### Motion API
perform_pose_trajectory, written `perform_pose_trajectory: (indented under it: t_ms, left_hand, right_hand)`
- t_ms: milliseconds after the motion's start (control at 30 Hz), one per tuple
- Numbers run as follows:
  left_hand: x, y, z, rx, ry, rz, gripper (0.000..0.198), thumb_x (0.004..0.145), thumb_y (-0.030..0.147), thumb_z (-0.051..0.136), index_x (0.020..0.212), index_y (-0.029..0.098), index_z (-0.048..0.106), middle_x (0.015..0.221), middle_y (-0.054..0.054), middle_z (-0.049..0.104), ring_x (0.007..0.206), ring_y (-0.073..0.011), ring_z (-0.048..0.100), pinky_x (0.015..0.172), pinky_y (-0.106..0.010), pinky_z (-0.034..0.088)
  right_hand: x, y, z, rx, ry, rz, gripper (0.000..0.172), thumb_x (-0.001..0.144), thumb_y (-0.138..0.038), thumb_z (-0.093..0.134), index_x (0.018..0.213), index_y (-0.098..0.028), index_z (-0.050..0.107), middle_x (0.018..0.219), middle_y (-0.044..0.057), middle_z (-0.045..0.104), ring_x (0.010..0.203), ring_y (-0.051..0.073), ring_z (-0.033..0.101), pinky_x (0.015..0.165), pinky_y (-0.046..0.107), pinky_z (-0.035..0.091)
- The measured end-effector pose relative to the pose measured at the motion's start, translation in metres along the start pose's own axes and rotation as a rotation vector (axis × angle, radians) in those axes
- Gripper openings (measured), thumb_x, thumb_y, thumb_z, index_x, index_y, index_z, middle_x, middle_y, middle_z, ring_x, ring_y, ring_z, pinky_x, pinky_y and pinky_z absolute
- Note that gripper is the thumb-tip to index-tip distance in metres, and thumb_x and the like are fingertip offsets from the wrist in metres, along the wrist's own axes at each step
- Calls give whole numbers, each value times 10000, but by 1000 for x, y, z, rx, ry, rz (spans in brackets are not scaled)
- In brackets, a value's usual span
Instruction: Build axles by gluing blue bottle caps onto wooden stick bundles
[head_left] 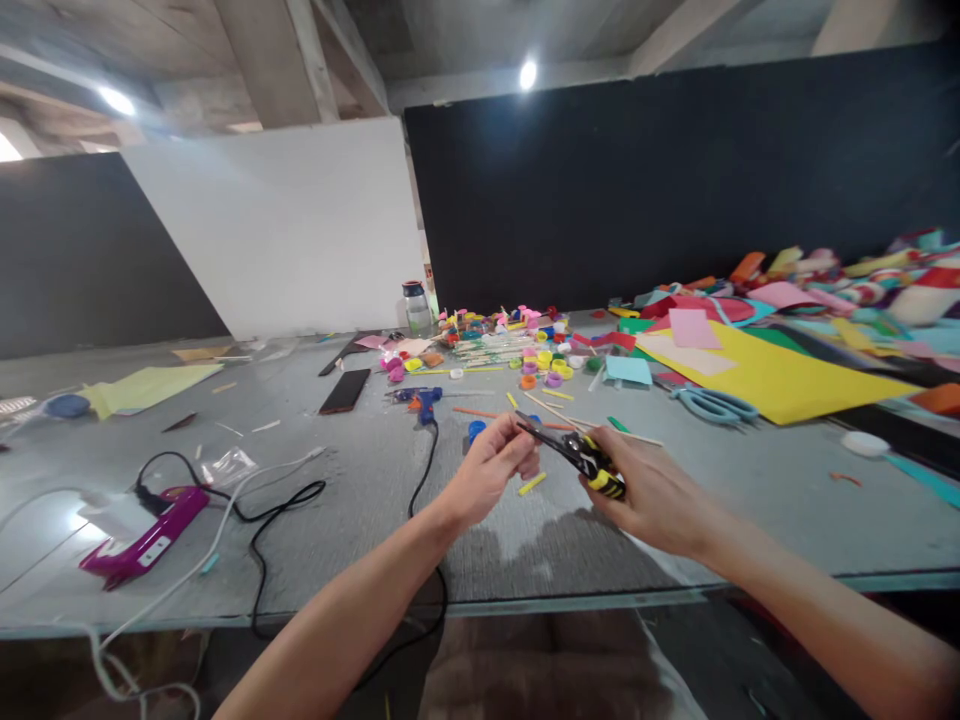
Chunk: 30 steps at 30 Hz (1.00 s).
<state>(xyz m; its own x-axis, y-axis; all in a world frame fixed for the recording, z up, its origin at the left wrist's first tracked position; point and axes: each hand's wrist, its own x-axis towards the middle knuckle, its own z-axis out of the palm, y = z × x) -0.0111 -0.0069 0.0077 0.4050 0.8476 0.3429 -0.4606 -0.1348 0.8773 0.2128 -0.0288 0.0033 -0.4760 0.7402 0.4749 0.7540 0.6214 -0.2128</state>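
Note:
Over the front middle of the grey table [360, 540], my right hand [652, 490] grips black pliers [574, 450] with yellow-and-black handles. Their jaws point left and reach the fingertips of my left hand [487, 470]. That hand is closed in a pinch; whatever lies between its fingers is too small to make out. A short yellow stick [532, 484] lies on the table just below the pliers. Behind my hands are thin wooden sticks, an orange stick and a blue cap [476, 430]. A blue glue gun [426, 402] rests beyond my left hand.
Colourful rings and craft bits [551, 370] spread across the back middle. Blue scissors [716, 404] and a yellow sheet [787, 375] lie right. A phone [345, 391], a purple power strip [146, 535] and loose cables are left. A bottle [416, 308] stands at the back.

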Motion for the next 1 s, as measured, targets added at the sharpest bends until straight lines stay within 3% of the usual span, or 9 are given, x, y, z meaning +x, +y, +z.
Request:
perform_pose_trajectory:
  t_ms: [233,400,600,767,1000]
  left_hand:
    - [0,-1,-1,14,-15,-5,440,812,484,843,799,164,542,676,62,469,542,-50,385,555,-245,313]
    - [1,-2,-1,22,-11,2,451,819,492,835,794,176,513,695,53,507,549,-54,393,562,-245,329]
    - [1,-4,-4,62,12,29,448,831,513,821,830,173,530,672,65,483,564,-61,414,588,-252,342]
    - [0,-4,-4,88,19,45,435,838,514,815,857,172,546,647,73,464,581,-75,419,612,-262,349]
    - [2,-5,-5,96,8,34,462,820,540,817,845,175,534,659,73,444,562,-68,385,589,-258,333]
  right_hand:
    - [-1,5,0,-50,-32,31,146,855,-238,516,991,-212,468,875,113,683,790,298,648,670,346,376]
    - [-1,4,3,-6,-37,60,105,921,-304,499,984,-222,482,867,93,693,768,280,653,663,344,393]
    - [-2,1,5,90,-34,43,186,971,-358,515,1091,-218,495,988,90,702,846,263,676,708,341,467]
    - [-3,1,2,-6,11,-10,178,956,-304,502,1100,-198,486,961,119,686,828,285,652,706,357,443]
    - [0,3,0,-88,-23,12,177,869,-215,532,1040,-191,491,930,128,696,844,306,665,707,352,431]
